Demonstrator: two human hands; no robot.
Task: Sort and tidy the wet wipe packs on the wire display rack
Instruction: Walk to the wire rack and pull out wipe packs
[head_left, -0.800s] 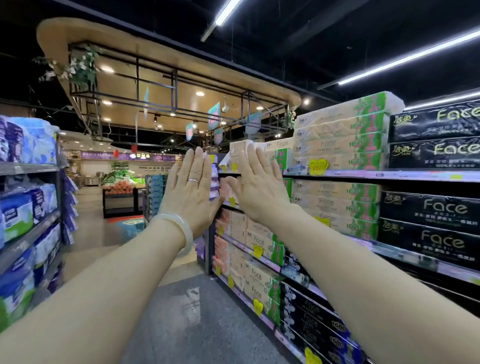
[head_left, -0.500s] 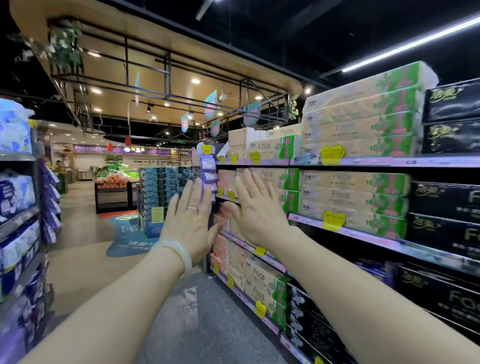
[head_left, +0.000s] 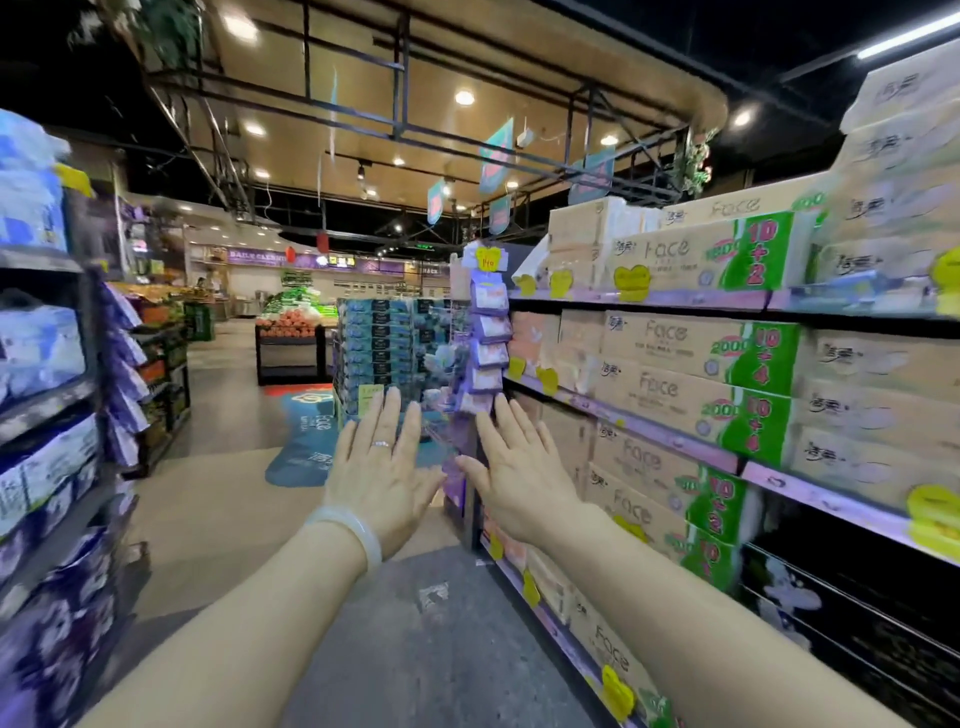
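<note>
Grey floor (head_left: 415, 649) runs open ahead of me between the left shelves (head_left: 47, 405) and the right shelves (head_left: 649, 431). Both my hands are raised with fingers spread flat, holding nothing: my left hand (head_left: 382, 470) with a ring and pale bangle, my right hand (head_left: 522, 480) just beside it. Purple wet wipe packs (head_left: 489, 343) hang in a column on the wire rack (head_left: 457, 364) at the shelf end, above my right fingertips. Beige tissue packs (head_left: 696, 353) on the right read "Face", "10+2", "2000".
</note>
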